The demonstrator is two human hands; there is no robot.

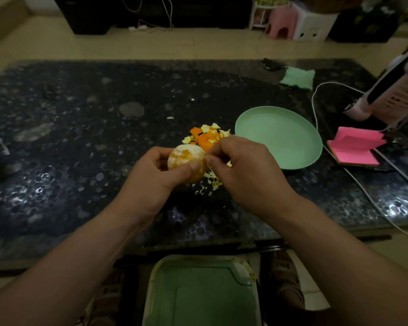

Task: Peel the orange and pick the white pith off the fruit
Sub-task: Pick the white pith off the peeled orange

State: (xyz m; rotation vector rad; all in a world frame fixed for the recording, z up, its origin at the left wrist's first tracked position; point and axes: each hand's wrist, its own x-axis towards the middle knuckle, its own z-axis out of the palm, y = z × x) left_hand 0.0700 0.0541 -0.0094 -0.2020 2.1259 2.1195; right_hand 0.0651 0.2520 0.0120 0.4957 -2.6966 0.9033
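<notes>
Nearest you, below the tabletop edge, a green bin [198, 290] sits between your feet; a few pale scraps cling to its right rim. Above it, your left hand [156, 175] grasps the orange [184, 156], fingers cupped behind and thumb pressed across the front, holding it just over the tabletop [80, 137]. Your right hand [245, 170] touches the fruit's right side, thumb and forefinger pinched together on the pith [176, 162] there; whether a strand has lifted is too small to tell. Peeling looks done: no rind shows on the visible face. Pith-picking looks partly done: orange flesh shows in patches, but white still covers much of the top and left, and the far side is hidden. Under your right hand lies a scatter of shreds [212, 182], so a fair amount is already off. Just beyond the fruit, a heap of peel [206, 136]. To its right, a green plate [278, 137] with nothing on it, so the fruit is not yet set down. Farther right, pink notes [356, 147] and a white cable [316, 107]. At the far edge, a green cloth [297, 77].
</notes>
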